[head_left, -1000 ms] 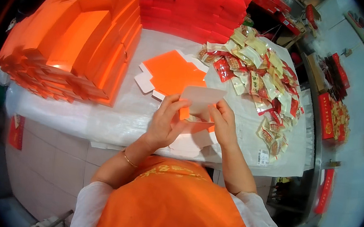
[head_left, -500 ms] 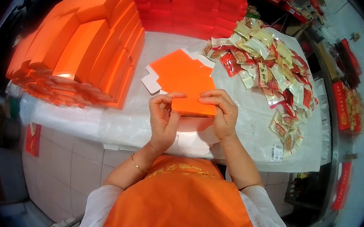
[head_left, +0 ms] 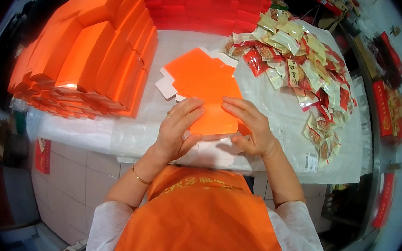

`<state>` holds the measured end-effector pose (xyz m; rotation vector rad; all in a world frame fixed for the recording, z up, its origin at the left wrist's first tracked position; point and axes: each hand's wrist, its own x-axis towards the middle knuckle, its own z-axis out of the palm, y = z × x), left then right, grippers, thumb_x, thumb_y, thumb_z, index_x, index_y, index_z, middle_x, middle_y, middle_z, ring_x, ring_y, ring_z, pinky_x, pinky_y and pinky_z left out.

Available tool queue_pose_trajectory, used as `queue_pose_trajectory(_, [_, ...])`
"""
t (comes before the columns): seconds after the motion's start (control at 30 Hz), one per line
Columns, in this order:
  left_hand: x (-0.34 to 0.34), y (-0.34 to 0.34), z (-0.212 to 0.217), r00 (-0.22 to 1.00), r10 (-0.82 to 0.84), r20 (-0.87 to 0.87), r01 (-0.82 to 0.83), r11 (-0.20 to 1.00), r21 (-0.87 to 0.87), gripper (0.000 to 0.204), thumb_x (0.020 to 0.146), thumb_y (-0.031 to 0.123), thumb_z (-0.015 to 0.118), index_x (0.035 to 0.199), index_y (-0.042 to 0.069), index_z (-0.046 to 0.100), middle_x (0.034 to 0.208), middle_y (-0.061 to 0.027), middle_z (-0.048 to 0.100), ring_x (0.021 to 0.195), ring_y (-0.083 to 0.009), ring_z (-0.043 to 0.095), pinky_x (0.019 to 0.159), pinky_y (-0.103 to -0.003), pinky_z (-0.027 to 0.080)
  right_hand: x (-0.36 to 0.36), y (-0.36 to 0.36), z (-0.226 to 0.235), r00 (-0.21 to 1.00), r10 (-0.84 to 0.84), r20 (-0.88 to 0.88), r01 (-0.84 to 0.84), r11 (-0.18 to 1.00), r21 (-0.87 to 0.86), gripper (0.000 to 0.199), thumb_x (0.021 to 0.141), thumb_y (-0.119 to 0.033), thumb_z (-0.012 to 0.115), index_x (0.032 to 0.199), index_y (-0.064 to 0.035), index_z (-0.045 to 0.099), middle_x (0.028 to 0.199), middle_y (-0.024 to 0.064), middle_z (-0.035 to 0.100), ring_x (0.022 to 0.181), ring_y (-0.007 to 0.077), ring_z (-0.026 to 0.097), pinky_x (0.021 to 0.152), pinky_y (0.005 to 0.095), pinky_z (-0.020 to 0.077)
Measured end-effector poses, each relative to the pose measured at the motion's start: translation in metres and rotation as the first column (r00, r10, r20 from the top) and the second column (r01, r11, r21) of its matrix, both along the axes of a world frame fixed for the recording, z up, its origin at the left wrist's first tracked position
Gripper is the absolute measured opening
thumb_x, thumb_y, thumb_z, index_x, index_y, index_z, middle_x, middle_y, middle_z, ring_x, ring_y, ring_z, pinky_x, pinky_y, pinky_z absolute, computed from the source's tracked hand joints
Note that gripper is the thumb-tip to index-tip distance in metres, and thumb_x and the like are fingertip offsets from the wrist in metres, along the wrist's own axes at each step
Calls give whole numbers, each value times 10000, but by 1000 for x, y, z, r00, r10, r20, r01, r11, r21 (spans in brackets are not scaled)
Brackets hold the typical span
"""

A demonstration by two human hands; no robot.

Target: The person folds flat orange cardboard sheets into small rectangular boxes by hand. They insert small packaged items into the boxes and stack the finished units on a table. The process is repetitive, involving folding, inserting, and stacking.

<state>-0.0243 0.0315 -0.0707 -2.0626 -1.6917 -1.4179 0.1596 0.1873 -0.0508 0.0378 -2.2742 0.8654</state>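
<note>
Between my two hands is an orange carton point(head_left: 215, 120), partly folded, with pale inner card showing at its near edge. My left hand point(head_left: 175, 126) grips its left side, with the fingers bent over the upper edge and the thumb at the lower corner. On the other side, my right hand point(head_left: 255, 130) has its fingers at the upper right and its thumb low by the near corner. Just beyond lie flat orange carton blanks point(head_left: 199, 71) with white flaps, partly hidden by the carton. How the underside is folded is hidden.
Stacked orange boxes point(head_left: 83, 57) rise on the left, and red boxes point(head_left: 203, 8) line the back. Sealed food packets point(head_left: 298, 62) are heaped at the right. A pale plastic sheet point(head_left: 134, 135) covers the table. A red packet point(head_left: 42, 155) lies below, at left.
The carton's orange panel, earlier folded along its near edge and pinched in my fingers, now shows as a broader flat face. My hands have shifted to its sides.
</note>
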Motion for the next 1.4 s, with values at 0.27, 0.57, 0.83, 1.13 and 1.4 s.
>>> queue_pose_trajectory(0.27, [7, 5, 26, 999, -30, 22, 33, 992, -123, 464, 721, 56, 677, 1180, 38, 611, 1249, -169, 546, 1122, -344, 531, 946, -407, 442, 2, 5, 4, 997, -74, 37, 74, 997, 11, 441, 821, -217, 608, 1202, 5, 598, 1202, 181, 611, 1083, 334, 602, 940, 383, 473])
queue_pose_trajectory(0.57, [12, 11, 38, 978, -14, 206, 39, 993, -116, 343, 754, 26, 667, 1097, 35, 663, 1104, -143, 631, 1019, -303, 600, 868, -362, 486, -5, 6, 1, 996, -91, -21, 86, 982, -169, 353, 769, -49, 587, 1115, -10, 642, 1151, 164, 631, 1044, 297, 616, 913, 359, 483])
queue_pose_trajectory(0.83, [10, 10, 25, 999, 38, 6, -38, 999, -22, 363, 715, -19, 648, 1067, 62, 680, 1120, -117, 635, 1039, -302, 594, 904, -384, 477, -2, 4, -7, 999, -32, -32, 29, 995, -100, 396, 747, 31, 532, 1106, -49, 678, 1205, 188, 597, 1067, 302, 602, 918, 356, 479])
queue_pose_trajectory(1.13, [7, 10, 22, 991, -107, 78, 111, 992, -51, 418, 740, -24, 610, 1150, 51, 639, 1197, -156, 578, 1116, -342, 535, 956, -416, 417, 2, 6, 0, 1000, 1, -12, -3, 990, -144, 427, 744, -3, 475, 1114, -43, 684, 1234, 192, 589, 1043, 292, 585, 909, 358, 468])
queue_pose_trajectory(1.4, [7, 12, 17, 993, -108, 47, 112, 989, -98, 418, 776, -14, 603, 1184, 73, 626, 1277, -147, 549, 1200, -362, 485, 997, -438, 387, 2, 7, -1, 999, -31, 10, 32, 991, -131, 430, 740, -8, 475, 1110, -51, 689, 1228, 187, 593, 1055, 303, 580, 922, 373, 463])
